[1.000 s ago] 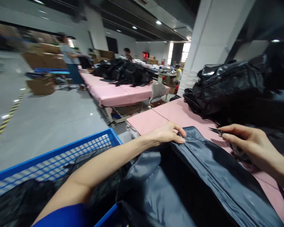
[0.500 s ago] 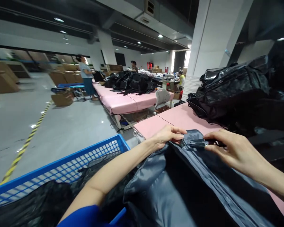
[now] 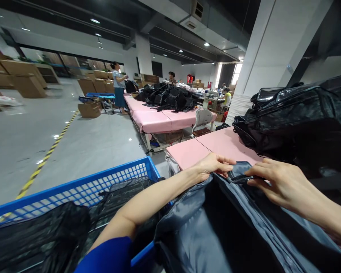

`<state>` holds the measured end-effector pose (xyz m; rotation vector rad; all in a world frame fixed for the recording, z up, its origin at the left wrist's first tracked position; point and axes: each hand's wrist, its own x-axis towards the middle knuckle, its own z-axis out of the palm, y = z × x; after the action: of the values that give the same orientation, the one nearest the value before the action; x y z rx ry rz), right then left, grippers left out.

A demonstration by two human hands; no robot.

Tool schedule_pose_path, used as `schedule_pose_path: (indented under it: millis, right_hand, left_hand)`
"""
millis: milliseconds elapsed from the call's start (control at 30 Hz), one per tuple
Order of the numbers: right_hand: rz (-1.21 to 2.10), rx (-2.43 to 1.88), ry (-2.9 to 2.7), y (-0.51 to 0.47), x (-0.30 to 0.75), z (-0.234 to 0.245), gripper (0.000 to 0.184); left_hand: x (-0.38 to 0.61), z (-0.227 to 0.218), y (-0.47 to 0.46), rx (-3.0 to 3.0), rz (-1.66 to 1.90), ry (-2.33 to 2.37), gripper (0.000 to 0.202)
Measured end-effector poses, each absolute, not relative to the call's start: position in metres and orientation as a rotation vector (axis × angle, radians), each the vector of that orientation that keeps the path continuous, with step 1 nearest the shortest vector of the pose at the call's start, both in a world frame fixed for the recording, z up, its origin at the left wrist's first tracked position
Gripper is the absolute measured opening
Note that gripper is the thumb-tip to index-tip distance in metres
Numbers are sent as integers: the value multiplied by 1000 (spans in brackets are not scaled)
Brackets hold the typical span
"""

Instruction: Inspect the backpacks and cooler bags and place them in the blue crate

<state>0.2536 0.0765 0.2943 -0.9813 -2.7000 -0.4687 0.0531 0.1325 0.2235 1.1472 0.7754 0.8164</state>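
Note:
An open bag of dark grey fabric [image 3: 193, 231] lies in front of me, its far end resting on a pink table [image 3: 216, 142]. My left hand [image 3: 213, 167] reaches across and pinches the bag's far edge, fingers closed on the fabric. My right hand [image 3: 284, 185] comes in from the right, fingers closed around small dark snips [image 3: 240, 178]. The tips of the snips lie on the bag's seam, right next to my left fingertips.
A blue mesh crate [image 3: 102, 182] holding black plastic-wrapped goods stands at my left. Black backpacks [image 3: 295, 117] are heaped on the table's right side. Beyond are another pink table with bags [image 3: 170, 100], a white pillar [image 3: 261, 57], cartons, and people at work.
My right hand moved left from the table onto the bag's seam, bringing the snips up to my left fingertips. My view swung left and lifted slightly.

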Motion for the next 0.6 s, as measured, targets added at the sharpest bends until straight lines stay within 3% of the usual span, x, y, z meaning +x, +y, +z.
schedule_pose_path:
  millis: [600]
  right_hand:
    - [-678, -895, -2669, 83, 263, 295, 21]
  left_hand:
    - [55, 227, 129, 1078, 894, 808, 24]
